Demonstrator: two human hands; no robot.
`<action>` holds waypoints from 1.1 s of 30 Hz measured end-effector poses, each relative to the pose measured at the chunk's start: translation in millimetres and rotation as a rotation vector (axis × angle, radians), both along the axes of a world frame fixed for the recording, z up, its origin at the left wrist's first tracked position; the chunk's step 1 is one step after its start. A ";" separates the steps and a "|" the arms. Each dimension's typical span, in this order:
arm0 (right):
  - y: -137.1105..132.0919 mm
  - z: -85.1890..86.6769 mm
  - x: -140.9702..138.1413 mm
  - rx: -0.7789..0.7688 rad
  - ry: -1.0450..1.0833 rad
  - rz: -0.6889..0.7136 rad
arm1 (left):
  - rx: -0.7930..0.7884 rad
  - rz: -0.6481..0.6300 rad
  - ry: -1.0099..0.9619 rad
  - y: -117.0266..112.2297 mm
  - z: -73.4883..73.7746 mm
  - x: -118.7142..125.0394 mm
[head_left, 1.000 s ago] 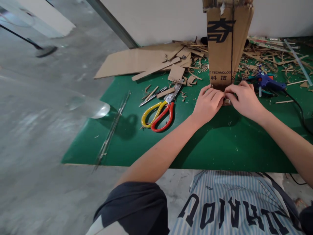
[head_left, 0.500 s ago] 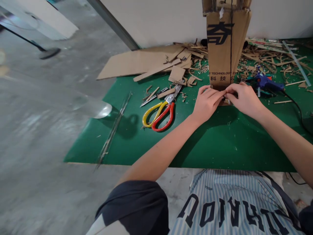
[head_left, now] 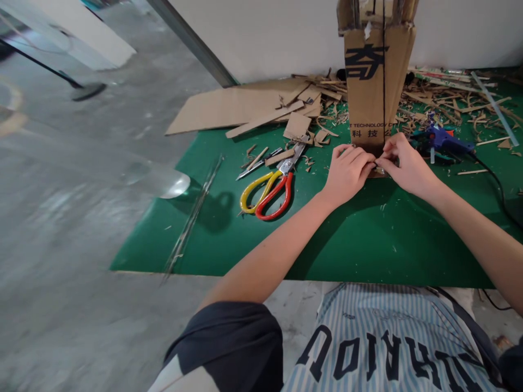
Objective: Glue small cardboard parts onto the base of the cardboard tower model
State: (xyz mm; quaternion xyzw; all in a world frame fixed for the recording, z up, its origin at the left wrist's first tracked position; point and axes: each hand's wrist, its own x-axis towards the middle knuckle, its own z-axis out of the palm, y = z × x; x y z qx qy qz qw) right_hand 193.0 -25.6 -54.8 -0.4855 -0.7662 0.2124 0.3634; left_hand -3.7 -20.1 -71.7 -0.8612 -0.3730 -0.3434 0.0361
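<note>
A tall cardboard structure with black print stands upright on the green tabletop. Down its front runs a black string, reaching my fingers at the base. My left hand is closed there, thumb and fingertips pinched together. Facing it, my right hand pinches too, its fingertips nearly meeting those of the left. A short dark piece of the string shows between the two pinches; the rest is hidden by my fingers.
Yellow-and-red-handled scissors lie left of my hands, beside a slim knife and cardboard scraps. Thin wires lie farther left. On the right rests a blue glue gun with its cord. Cardboard shreds cover the back.
My right hand's fingers have lifted and bent slightly, drawing a little away from my left fingertips. The left hand stays at the base. The whole view has shifted slightly.
</note>
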 end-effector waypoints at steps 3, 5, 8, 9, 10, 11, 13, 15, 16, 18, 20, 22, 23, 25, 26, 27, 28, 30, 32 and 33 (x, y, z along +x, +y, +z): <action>-5.9 7.3 -2.4 0.010 -0.024 -0.025 | 0.011 0.001 0.026 -2.5 3.2 0.6; -10.1 13.2 -2.9 0.021 -0.050 -0.028 | -0.010 0.009 0.037 -4.6 5.9 1.3; -14.6 18.7 -1.4 0.033 -0.083 0.019 | -0.069 0.020 0.034 -7.7 9.4 2.1; -15.4 19.1 -0.6 0.039 -0.094 0.035 | -0.085 0.018 0.027 -8.6 10.3 2.0; -15.9 18.8 0.0 0.048 -0.105 0.043 | -0.097 0.013 0.017 -9.4 11.0 1.8; -16.2 18.1 0.4 0.061 -0.115 0.039 | -0.104 0.008 0.004 -10.1 11.5 1.4; -16.4 15.6 0.1 0.098 -0.133 0.010 | -0.119 -0.003 -0.026 -10.9 12.6 0.2; -16.9 13.0 -1.2 0.141 -0.149 -0.007 | -0.147 -0.015 -0.050 -11.3 14.1 -1.0; -17.3 12.0 -2.1 0.160 -0.159 -0.008 | -0.165 -0.020 -0.056 -11.3 15.0 -1.4; -18.8 10.7 -4.1 0.191 -0.185 -0.010 | -0.205 -0.026 -0.055 -11.2 17.0 -2.0; -20.7 9.8 -6.2 0.216 -0.227 -0.020 | -0.240 -0.020 -0.043 -10.8 18.8 -2.4; -22.5 9.0 -8.2 0.236 -0.279 -0.029 | -0.258 -0.017 -0.034 -10.1 19.7 -2.7; -23.2 8.6 -9.0 0.244 -0.303 -0.031 | -0.258 -0.020 -0.035 -9.7 19.7 -2.9; -24.0 7.6 -10.1 0.251 -0.341 -0.032 | -0.249 -0.035 -0.039 -8.8 19.2 -3.4; -24.2 7.0 -10.4 0.251 -0.356 -0.033 | -0.244 -0.042 -0.041 -8.5 18.7 -3.6; -24.2 6.4 -10.5 0.249 -0.367 -0.035 | -0.242 -0.047 -0.040 -8.3 18.2 -3.8; -24.1 5.8 -10.4 0.247 -0.375 -0.036 | -0.243 -0.050 -0.037 -8.2 17.7 -4.0; -23.7 4.8 -9.9 0.244 -0.379 -0.035 | -0.242 -0.048 -0.032 -8.3 17.0 -4.1; -23.1 3.9 -9.0 0.237 -0.369 -0.027 | -0.237 -0.043 -0.030 -8.5 16.6 -3.9; -22.7 3.5 -8.5 0.232 -0.360 -0.022 | -0.233 -0.041 -0.030 -8.5 16.6 -3.6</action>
